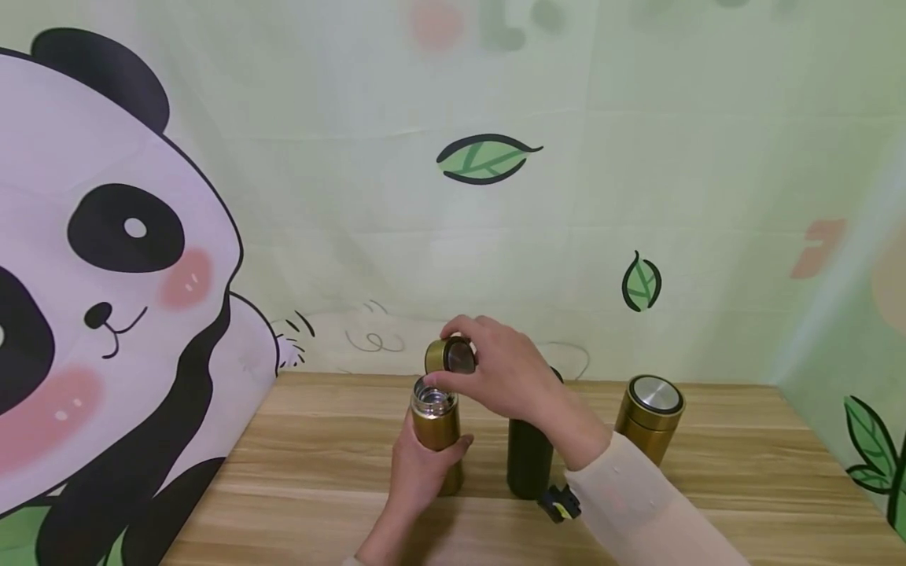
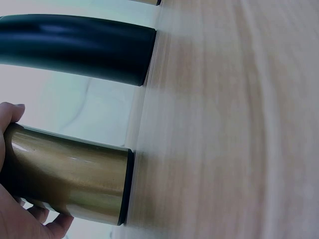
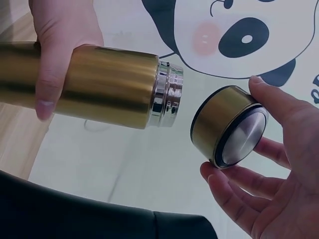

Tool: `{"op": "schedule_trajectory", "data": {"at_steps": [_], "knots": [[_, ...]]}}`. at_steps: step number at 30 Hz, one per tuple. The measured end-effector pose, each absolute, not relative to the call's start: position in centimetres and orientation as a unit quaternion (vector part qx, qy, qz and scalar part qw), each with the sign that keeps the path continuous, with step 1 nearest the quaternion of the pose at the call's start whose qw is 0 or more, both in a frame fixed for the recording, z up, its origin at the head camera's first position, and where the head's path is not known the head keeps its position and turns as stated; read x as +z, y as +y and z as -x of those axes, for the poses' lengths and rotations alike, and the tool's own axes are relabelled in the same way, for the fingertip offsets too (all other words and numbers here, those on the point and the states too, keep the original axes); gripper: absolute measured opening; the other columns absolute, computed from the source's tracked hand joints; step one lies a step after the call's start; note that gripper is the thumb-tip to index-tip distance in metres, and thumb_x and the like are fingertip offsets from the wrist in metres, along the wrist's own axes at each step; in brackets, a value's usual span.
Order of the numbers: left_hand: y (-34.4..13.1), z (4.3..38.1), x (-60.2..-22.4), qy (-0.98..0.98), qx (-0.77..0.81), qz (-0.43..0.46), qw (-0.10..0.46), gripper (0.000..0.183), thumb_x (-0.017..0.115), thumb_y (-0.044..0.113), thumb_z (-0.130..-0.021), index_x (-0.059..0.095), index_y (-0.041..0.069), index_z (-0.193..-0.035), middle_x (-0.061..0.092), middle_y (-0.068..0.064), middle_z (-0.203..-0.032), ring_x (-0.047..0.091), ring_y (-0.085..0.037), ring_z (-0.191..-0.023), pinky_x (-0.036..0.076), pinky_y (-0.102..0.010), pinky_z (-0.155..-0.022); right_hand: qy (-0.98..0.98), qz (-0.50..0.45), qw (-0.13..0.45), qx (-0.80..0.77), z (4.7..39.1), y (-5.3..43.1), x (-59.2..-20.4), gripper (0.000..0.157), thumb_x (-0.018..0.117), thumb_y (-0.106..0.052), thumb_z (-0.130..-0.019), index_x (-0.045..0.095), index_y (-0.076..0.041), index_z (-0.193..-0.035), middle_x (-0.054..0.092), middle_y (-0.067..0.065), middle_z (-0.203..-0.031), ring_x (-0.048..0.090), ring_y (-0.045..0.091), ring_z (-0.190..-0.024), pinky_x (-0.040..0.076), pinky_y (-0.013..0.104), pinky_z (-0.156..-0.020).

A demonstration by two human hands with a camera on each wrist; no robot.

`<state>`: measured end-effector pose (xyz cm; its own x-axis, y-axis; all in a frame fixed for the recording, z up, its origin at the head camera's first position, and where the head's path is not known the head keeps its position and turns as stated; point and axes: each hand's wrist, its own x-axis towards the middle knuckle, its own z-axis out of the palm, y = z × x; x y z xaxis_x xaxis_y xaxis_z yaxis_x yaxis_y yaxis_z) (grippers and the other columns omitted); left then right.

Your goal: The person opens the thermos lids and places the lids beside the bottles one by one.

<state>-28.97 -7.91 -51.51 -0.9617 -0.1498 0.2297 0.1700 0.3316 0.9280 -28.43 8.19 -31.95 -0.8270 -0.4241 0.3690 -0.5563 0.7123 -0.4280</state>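
My left hand (image 1: 419, 472) grips a gold thermos bottle (image 1: 437, 431) around its body. The bottle stands upright on the wooden table (image 1: 311, 472), and its black base rim (image 2: 126, 186) shows at the tabletop in the left wrist view. Its steel threaded neck (image 3: 168, 94) is uncovered. Above that mouth, my right hand (image 1: 506, 365) pinches the gold lid (image 3: 222, 122) between thumb and fingers. A gap separates the tilted lid from the neck in the right wrist view. The lid has a silver disc (image 3: 244, 138) on top; its dark underside shows in the head view.
Just right of the held bottle stands a dark green-black flask (image 1: 529, 468), partly behind my right forearm. Farther right is a second gold thermos (image 1: 647, 420) with its lid on, partly covered by my sleeve (image 1: 644, 499). A panda-printed cloth (image 1: 354, 196) hangs behind the table.
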Motion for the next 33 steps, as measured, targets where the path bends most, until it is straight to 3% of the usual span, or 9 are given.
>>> {"op": "schedule_trajectory", "data": {"at_steps": [15,20,27,33], "knots": [[-8.0,29.0,-51.4,-0.805,-0.581,0.007,0.12,0.088,0.093,0.047,-0.071,0.047,0.025,-0.143,0.068,-0.002,-0.118,0.063,-0.018,-0.101,0.05,-0.04,-0.09,-0.896,-0.24,0.14,0.346,28.2,9.3,-33.6,0.062,0.087,-0.041,-0.083,0.057,-0.019,-0.133,0.066,-0.003,-0.11,0.068,0.017,-0.094,0.057,0.031,-0.075],[-8.3,29.0,-51.3,-0.805,-0.582,0.017,0.11,0.095,0.094,0.049,-0.07,0.042,0.027,-0.147,0.066,0.0,-0.123,0.064,-0.019,-0.105,0.049,-0.041,-0.095,-0.887,-0.241,0.144,0.366,27.9,9.5,-34.1,0.066,0.088,-0.037,-0.083,0.056,-0.017,-0.136,0.064,0.001,-0.121,0.07,0.017,-0.094,0.059,0.031,-0.077],[-9.1,28.9,-51.5,-0.809,-0.579,0.062,0.082,0.098,0.09,0.05,-0.077,0.034,0.02,-0.152,0.062,-0.004,-0.132,0.063,-0.02,-0.112,0.049,-0.045,-0.099,-0.882,-0.237,0.146,0.381,27.6,9.9,-34.5,0.072,0.088,-0.034,-0.083,0.054,-0.013,-0.142,0.062,0.006,-0.123,0.071,0.021,-0.097,0.061,0.036,-0.082],[-10.0,28.7,-51.2,-0.807,-0.584,0.083,0.035,0.094,0.087,0.044,-0.083,0.029,0.023,-0.154,0.06,-0.007,-0.137,0.061,-0.025,-0.123,0.045,-0.053,-0.108,-0.877,-0.24,0.146,0.39,27.4,10.2,-35.0,0.076,0.088,-0.032,-0.084,0.052,-0.01,-0.148,0.06,0.007,-0.122,0.071,0.021,-0.1,0.061,0.034,-0.086]]}}
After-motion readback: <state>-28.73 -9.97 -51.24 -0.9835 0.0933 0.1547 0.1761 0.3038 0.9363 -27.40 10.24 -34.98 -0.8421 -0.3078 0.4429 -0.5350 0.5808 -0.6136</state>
